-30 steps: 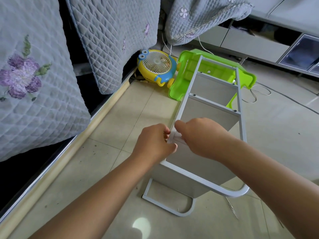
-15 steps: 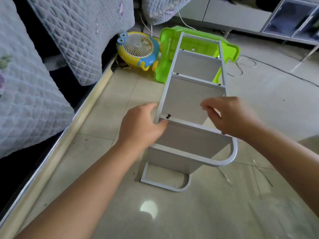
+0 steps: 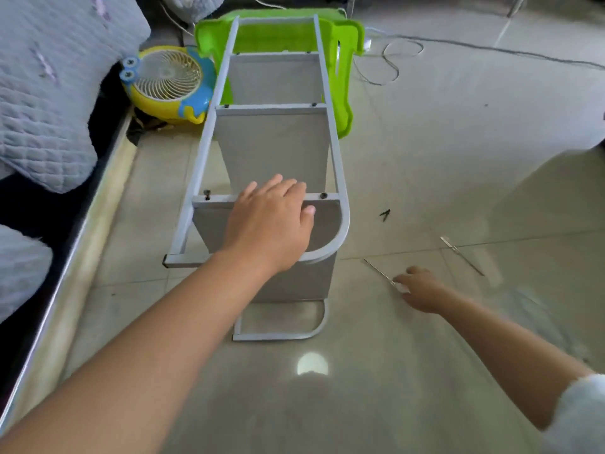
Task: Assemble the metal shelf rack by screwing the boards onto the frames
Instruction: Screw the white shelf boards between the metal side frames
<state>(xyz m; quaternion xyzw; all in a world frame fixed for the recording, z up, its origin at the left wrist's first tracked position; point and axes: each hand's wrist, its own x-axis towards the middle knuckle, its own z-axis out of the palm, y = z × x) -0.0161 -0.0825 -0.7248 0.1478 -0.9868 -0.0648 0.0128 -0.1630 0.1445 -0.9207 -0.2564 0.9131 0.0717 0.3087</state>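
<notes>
On the tiled floor [image 3: 458,158] the shelf rack [image 3: 275,152] lies on its side; the left hand [image 3: 271,221] rests spread on its nearest board to steady it. That hold should stay firm while the right hand [image 3: 420,290], fingers curling, reaches the thin screwdriver [image 3: 379,271] beside it. Loose screws [image 3: 385,214] lie near; a toy fan [image 3: 167,83] and green stool [image 3: 340,44] crowd the far end.

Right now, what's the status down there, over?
Left hand flat on the nearest board, steadying the rack. Right hand at the screwdriver on the floor. Nothing in the way.
</notes>
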